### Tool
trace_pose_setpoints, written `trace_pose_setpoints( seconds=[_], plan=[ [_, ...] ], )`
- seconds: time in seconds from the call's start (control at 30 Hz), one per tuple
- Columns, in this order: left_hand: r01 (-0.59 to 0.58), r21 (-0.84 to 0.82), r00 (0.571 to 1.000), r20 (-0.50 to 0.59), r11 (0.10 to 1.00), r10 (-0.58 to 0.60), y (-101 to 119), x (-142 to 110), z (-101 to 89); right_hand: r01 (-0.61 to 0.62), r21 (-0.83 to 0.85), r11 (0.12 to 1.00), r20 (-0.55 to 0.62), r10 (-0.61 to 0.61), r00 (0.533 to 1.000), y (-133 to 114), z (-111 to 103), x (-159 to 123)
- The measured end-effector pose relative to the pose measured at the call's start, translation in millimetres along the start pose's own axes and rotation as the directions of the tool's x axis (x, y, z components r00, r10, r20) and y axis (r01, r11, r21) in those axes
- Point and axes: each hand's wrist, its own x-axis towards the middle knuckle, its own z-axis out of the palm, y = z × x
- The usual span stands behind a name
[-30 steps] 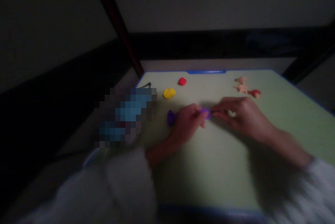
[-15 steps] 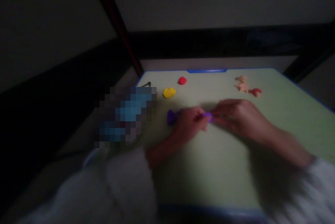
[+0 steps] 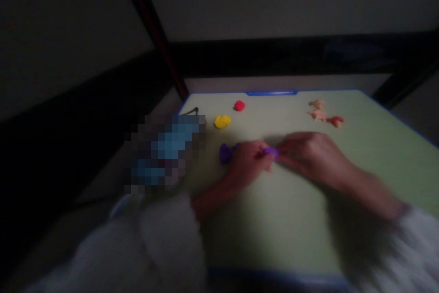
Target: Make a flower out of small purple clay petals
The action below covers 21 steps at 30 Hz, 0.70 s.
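Between my fingertips is a small piece of purple modelling clay [image 3: 272, 153]. My left hand [image 3: 248, 160] is closed, pinching it from the left between thumb and fingers. From the other side, my right hand [image 3: 313, 156] closes its fingertips on the same piece. A larger purple clay lump [image 3: 225, 153] lies on the table just left of my left hand, which partly hides it. Beyond the hands sit a yellow clay lump [image 3: 222, 121] and a small red clay lump [image 3: 239, 105].
The pale table [image 3: 274, 229] has a blue rim. At its far right lie small beige figures [image 3: 318, 114] and a red-and-beige piece [image 3: 336, 121]. A pixelated blue area [image 3: 174, 142] covers the left edge. A dark-framed wall stands behind.
My right hand's fingers have shifted very slightly and sit closer together against the purple piece. My left hand stays in nearly the same place.
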Motion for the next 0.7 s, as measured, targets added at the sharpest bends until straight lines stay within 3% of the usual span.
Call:
trace_pose_setpoints(
  seconds=[0.7],
  plan=[
    [0.054,-0.221,0.998,-0.009,0.974,-0.058,7.0,-1.1,0.5,0.01,0.045,0.999,0.05,-0.013,0.999,-1.6,0.1,-0.5]
  ],
)
